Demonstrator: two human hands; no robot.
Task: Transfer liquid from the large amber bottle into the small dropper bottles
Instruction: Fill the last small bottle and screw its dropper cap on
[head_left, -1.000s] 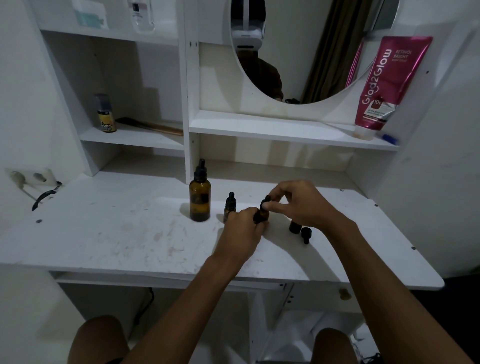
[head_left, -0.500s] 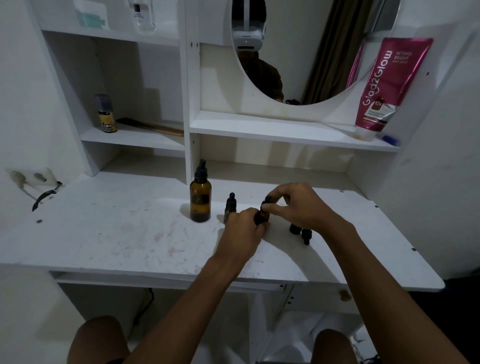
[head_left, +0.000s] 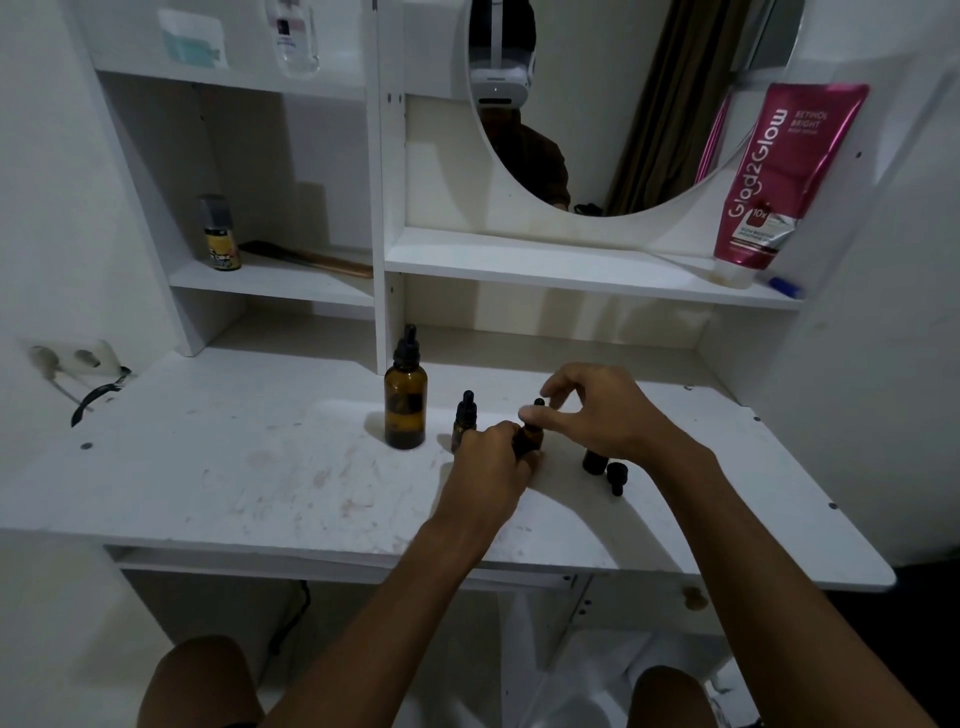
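While left hand (head_left: 493, 457) grips, dropper bottle (head_left: 529, 435) stands upright.

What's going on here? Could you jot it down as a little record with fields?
surface: white desk
large amber bottle: upright, dropper cap on
left hand: gripping a small dropper bottle
right hand: fingers at that bottle's cap
other small bottle: capped, beside the left hand
open small bottle: loose dropper cap beside it

Pink tube (head_left: 779, 176) reads "Glad2Glow", "Retinol Bright" (likely), "10x"
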